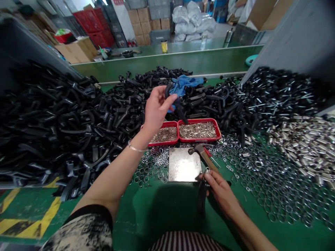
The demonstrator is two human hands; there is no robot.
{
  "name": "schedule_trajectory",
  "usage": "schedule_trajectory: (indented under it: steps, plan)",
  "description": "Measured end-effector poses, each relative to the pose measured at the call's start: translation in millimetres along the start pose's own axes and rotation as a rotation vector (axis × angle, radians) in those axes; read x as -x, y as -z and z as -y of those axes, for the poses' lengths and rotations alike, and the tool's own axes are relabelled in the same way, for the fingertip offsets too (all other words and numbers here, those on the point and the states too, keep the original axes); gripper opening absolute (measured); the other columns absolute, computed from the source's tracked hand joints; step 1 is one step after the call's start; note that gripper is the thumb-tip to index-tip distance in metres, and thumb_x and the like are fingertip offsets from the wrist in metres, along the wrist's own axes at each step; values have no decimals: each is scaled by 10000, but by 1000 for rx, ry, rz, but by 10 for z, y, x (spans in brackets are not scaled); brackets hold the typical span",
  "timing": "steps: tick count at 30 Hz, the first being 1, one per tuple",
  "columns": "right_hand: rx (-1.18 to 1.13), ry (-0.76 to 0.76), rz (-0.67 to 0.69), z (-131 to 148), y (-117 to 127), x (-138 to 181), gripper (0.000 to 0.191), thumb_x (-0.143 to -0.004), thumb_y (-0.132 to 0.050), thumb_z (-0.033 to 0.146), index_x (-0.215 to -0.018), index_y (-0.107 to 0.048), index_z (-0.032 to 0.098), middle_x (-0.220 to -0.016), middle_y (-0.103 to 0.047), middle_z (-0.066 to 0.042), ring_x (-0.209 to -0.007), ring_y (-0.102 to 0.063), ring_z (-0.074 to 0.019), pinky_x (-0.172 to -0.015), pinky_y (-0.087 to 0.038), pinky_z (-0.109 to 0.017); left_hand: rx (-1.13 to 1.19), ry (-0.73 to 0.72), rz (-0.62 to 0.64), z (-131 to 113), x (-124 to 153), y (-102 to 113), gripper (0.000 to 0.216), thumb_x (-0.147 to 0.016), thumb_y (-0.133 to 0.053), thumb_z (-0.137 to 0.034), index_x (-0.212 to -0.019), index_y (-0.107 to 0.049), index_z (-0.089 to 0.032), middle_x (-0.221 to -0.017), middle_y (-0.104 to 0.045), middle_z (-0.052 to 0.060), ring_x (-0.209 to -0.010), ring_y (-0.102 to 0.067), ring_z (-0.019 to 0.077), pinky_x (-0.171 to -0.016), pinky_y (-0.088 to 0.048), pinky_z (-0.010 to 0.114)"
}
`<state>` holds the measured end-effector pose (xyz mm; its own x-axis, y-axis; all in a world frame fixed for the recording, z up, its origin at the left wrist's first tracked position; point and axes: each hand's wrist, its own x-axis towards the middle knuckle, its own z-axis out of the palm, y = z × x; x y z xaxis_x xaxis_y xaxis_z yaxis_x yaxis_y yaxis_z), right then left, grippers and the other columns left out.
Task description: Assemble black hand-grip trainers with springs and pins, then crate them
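Note:
My left hand (156, 108) is raised above the red trays, fingers closed on a black curved plastic part (176, 103). My right hand (219, 190) rests low on the green table beside a square steel plate (183, 164), fingers pinched on a small metal ring and a dark black part (202, 197) under it. A hammer (202, 153) lies just above that hand, its head at the plate's right edge.
Two red trays (198, 121) hold small metal pins. A huge pile of black plastic parts (52, 122) fills the left and back. Silver rings (261, 174) and metal sleeves (303, 139) cover the right. A blue cloth (184, 83) lies on the pile.

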<state>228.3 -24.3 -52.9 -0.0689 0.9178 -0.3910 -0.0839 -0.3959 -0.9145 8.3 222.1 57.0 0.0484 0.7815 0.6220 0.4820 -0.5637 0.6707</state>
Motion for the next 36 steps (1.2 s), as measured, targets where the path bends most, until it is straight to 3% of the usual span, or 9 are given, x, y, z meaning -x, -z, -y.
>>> schedule_trajectory:
  steps: [2, 4, 8, 11, 16, 20, 28, 36]
  plan:
    - [0, 25, -19, 50, 3, -31, 404, -895, -568, 593, -923, -638, 197, -859, -621, -22, -684, -513, -142, -586, -402, -247, 119, 117, -11, -310, 394, 242, 348, -994, -416, -529, -1114, -487, -211, -956, -661, 44, -862, -679, 140, -759, -564, 278]
    - [95, 75, -4, 116, -13, -71, 405, -900, -554, 599, -892, -626, 201, -805, -602, -4, -675, -507, -144, -588, -390, -249, 289, 322, 40, -549, 895, 343, 355, -1007, -338, -549, -1089, -443, -220, -860, -668, 29, -729, -680, 129, -654, -564, 265]
    - [452, 278, 30, 288, -127, -130, 382, -932, -517, 555, -755, -530, 217, -682, -519, 22, -651, -483, -153, -610, -373, -265, 532, 778, 355, -737, 1841, 178, 406, -964, -372, -618, -1088, -390, -232, -663, -637, -25, -386, -546, 118, -362, -429, 228]
    - [692, 392, 13, 403, -231, -121, 343, -964, -465, 504, -751, -481, 236, -647, -501, 22, -627, -481, -167, -615, -355, -280, 506, 916, 395, -737, 2194, 13, 454, -933, -406, -656, -1062, -426, -221, -562, -592, -53, -361, -530, 123, -334, -387, 200]
    - [894, 462, 24, 477, -277, -83, 318, -997, -391, 478, -793, -459, 244, -692, -548, -3, -650, -531, -190, -632, -351, -288, 439, 913, 404, -764, 2214, -18, 522, -934, -374, -675, -1005, -542, -186, -531, -574, -39, -370, -531, 109, -357, -370, 179]
    - [971, 454, 68, 468, -252, -78, 288, -1002, -384, 448, -816, -467, 244, -697, -577, -16, -645, -556, -201, -615, -338, -287, 397, 912, 466, -835, 2169, -38, 505, -940, -367, -663, -939, -531, -185, -519, -552, -45, -343, -501, 105, -342, -357, 184]
    - [829, 483, 26, 413, -208, -107, 302, -1011, -379, 451, -799, -440, 244, -711, -531, -1, -661, -517, -181, -639, -359, -288, 225, 754, 464, -895, 2096, -114, 443, -979, -319, -608, -920, -504, -210, -631, -556, -33, -401, -542, 115, -357, -372, 205]
    - [735, 439, 66, 504, -219, -74, 334, -1012, -377, 474, -773, -425, 247, -681, -495, 17, -644, -489, -168, -626, -359, -284, 30, 559, 442, -848, 2126, -58, 374, -1026, -252, -490, -1059, -503, -215, -764, -626, 24, -602, -631, 167, -556, -469, 266]
